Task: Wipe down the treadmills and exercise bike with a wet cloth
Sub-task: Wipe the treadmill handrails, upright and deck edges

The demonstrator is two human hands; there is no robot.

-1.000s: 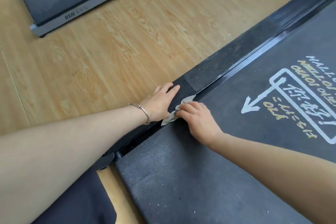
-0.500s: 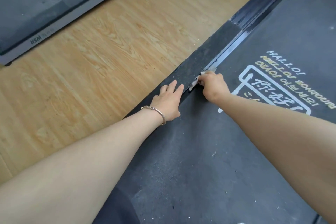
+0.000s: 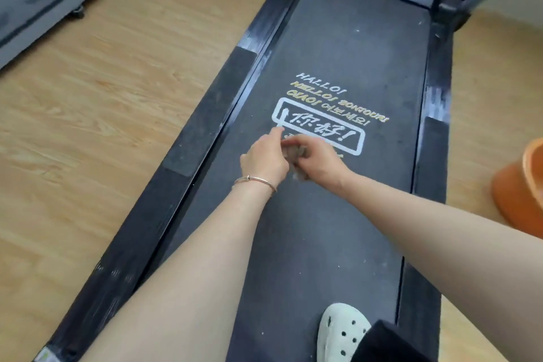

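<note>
Matt, dusty treadmill belt [image 3: 338, 229] beside grained wood-look floor [image 3: 117, 126].

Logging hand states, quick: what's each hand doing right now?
Left hand: at the cloth, grip hidden, cannot tell.
Right hand: closed, holding the cloth.

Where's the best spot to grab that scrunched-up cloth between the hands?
Probably the bunched middle of the cloth, coming from above. It is wadded into a lump between the left hand and the right hand, which curls round it. Only a small tail hangs loose underneath, too little for a firm grip.
</note>
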